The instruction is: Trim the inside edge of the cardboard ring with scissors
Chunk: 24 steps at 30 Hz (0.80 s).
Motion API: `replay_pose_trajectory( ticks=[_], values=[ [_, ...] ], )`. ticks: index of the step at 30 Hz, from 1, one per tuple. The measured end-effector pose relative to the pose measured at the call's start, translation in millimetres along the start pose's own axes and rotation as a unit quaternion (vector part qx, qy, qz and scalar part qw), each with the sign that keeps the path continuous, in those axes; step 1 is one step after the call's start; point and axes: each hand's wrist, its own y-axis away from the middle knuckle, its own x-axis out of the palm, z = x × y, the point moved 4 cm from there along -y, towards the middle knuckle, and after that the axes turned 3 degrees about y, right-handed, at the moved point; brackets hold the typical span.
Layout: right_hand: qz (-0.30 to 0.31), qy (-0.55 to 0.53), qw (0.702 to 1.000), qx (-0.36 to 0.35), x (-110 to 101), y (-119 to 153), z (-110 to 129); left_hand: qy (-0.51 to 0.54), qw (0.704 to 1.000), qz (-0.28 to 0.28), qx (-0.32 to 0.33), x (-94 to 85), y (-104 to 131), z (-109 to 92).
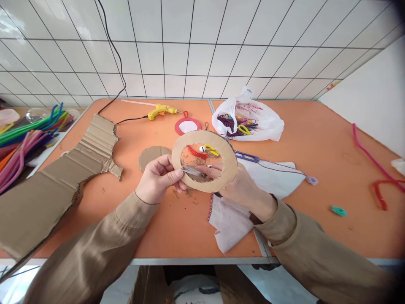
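A flat cardboard ring (pixel 228 162) is held up above the table. My left hand (pixel 161 175) pinches its left edge, thumb in front. My right hand (pixel 242 185) is behind the ring's right side, with fingers showing through the hole. It is closed on what look like scissors; a shiny blade (pixel 190 170) lies at the hole's lower left edge, and a dark part shows below the ring. Most of their handle is hidden. Just left of the ring, a round cardboard disc (pixel 152 157) lies on the table. Cardboard scraps and red cord (pixel 196 153) appear through the hole.
A torn cardboard sheet (pixel 63 177) covers the left side. Behind are a yellow glue gun (pixel 162 111) with its cord, a red-rimmed round piece (pixel 187 126) and a white plastic bag (pixel 265 124). White cloth (pixel 275 177) lies right; pipe cleaners (pixel 22 156) are far left.
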Motion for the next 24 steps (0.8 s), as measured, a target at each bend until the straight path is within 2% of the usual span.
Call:
replay_pose_trajectory(
  ticks=[3,6,10,18,24],
  values=[
    [0.013,-0.001,1.000,-0.021,-2.3,-1.5,3.4,-0.006,1.000,0.000,0.003,0.5,0.0,-0.1],
    [0.028,-0.036,0.999,-0.012,-6.9,-5.5,7.6,-0.002,1.000,-0.008,0.013,0.7,0.6,-1.2],
    [0.018,-0.094,0.995,-0.020,-14.0,-11.8,15.6,0.002,1.000,-0.016,0.024,1.4,1.7,-2.0],
    [0.042,-0.137,0.989,-0.036,-14.1,-14.5,20.6,-0.017,0.999,-0.026,0.040,0.7,1.9,-2.5],
    [0.018,-0.092,0.995,-0.037,-8.4,-7.0,15.8,-0.003,0.999,-0.023,0.037,-1.1,1.5,-1.0]
  ],
)
